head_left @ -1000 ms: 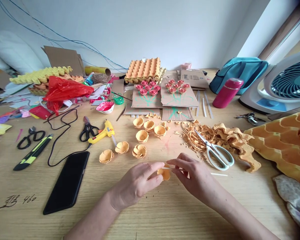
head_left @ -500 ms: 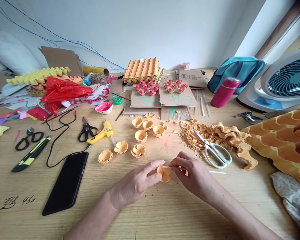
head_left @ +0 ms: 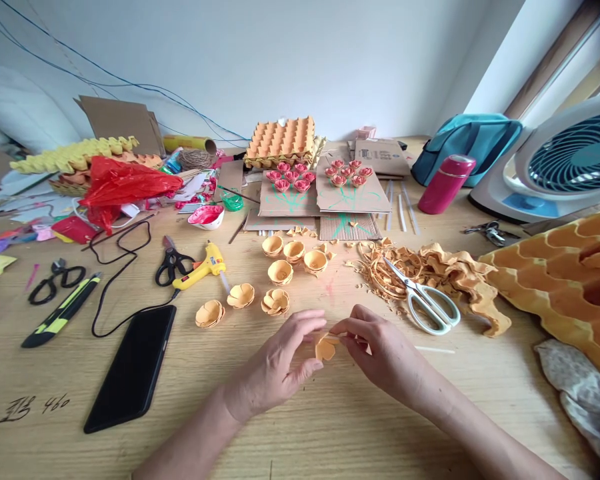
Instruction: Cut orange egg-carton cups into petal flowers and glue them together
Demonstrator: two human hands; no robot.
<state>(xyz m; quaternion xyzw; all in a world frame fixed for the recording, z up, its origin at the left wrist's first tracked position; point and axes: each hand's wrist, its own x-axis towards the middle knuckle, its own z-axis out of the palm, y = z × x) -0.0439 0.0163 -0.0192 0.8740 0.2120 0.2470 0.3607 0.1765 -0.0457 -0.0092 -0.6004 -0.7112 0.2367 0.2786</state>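
A small orange egg-carton flower cup (head_left: 325,349) is between my two hands, just above the table. My left hand (head_left: 285,353) is open beside it, thumb and fingers apart, with the thumb tip by the cup's lower left edge. My right hand (head_left: 375,343) pinches a thin white stick (head_left: 334,337), which lies across the cup's upper part. Its fingertips also come up against the cup's edge; whether they grip the cup too is hidden. Several finished-looking petal cups (head_left: 275,302) stand on the table beyond my hands.
White-handled scissors (head_left: 433,307) lie by orange scraps (head_left: 395,267) at right. At left are a yellow glue gun (head_left: 203,268), a black phone (head_left: 130,370) and a utility knife (head_left: 63,313). Cardboard with red flowers (head_left: 290,197) sits further back. An egg tray (head_left: 570,267) borders the right.
My left fingers have spread and let go of the flower cup, moving slightly left. My right fingertips and the white stick have shifted a little left over the cup.
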